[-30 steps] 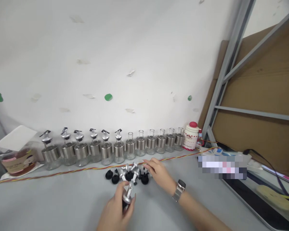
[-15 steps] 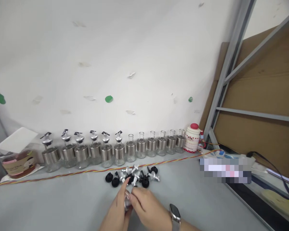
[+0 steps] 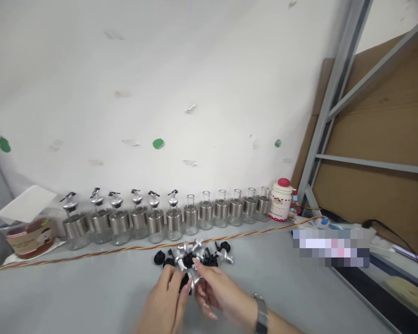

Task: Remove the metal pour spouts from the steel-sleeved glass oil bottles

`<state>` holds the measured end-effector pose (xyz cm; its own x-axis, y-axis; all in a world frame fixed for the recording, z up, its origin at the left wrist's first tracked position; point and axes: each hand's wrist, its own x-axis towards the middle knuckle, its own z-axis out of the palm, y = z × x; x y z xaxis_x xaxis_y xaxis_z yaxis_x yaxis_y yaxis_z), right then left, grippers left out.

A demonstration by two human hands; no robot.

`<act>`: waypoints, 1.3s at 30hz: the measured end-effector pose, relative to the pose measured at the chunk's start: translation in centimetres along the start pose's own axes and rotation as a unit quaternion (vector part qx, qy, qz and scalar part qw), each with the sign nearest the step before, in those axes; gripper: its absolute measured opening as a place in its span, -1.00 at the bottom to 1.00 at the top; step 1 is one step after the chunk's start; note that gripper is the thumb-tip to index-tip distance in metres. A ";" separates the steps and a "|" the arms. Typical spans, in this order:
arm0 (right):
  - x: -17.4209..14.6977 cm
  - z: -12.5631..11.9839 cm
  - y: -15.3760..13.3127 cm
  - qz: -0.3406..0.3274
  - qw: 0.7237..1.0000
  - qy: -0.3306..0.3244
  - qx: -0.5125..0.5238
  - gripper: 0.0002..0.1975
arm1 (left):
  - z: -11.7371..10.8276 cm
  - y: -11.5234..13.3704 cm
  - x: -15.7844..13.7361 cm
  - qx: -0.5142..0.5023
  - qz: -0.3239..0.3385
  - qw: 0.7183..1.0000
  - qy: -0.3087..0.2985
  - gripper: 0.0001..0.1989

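Between my two hands is a bottle pourer [image 3: 195,280] with a silver body and a black base. My left hand [image 3: 164,300] has its fingers curled round the black base side. The thumb and fingers of my right hand [image 3: 220,288] close on the silver spout side, with the lower fingers loosely bent. Just beyond the hands lies a loose heap of silver and black pourer parts [image 3: 225,255], partly covered by my fingers. Behind it, several glass bottles with steel sleeves stand in a row; those on the left carry pourers [image 3: 153,198], while those on the right have bare necks [image 3: 222,195].
A twisted red and yellow cord [image 3: 125,249] crosses the grey table [image 3: 90,292] before the bottles. At the row's right end stands a white jar with a red lid [image 3: 280,200]. A labelled tea container [image 3: 31,239] sits at far left. Assorted items and a cable lie right.
My hands have moved slightly apart and turned, so the pourer between them shows more. The right wrist has rolled, taking the watch face downward. The view has shifted slightly.
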<state>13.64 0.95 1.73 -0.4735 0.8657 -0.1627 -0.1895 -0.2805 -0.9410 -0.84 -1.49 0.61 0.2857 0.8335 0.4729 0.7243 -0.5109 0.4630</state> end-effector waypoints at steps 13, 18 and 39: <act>0.6 1.5 2.9 -0.039 0.999 -0.006 -0.024 -0.42 | 0.6 -0.8 -0.2 -0.040 0.004 0.997 0.059 -0.68; 0.0 2.1 2.5 -0.083 0.991 0.063 -0.089 -0.46 | 0.8 0.5 0.3 -0.146 -0.100 0.981 0.078 -0.61; -1.0 -0.8 0.1 -0.408 0.595 0.025 -0.692 -0.80 | 1.7 0.1 0.7 -0.271 -0.299 0.915 -0.021 -0.43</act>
<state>14.80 0.36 1.51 -0.6768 0.5003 0.5400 0.5678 0.8217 -0.0496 0.52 -0.62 -0.25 -0.0268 0.9996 -0.0109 0.3446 0.0195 0.9386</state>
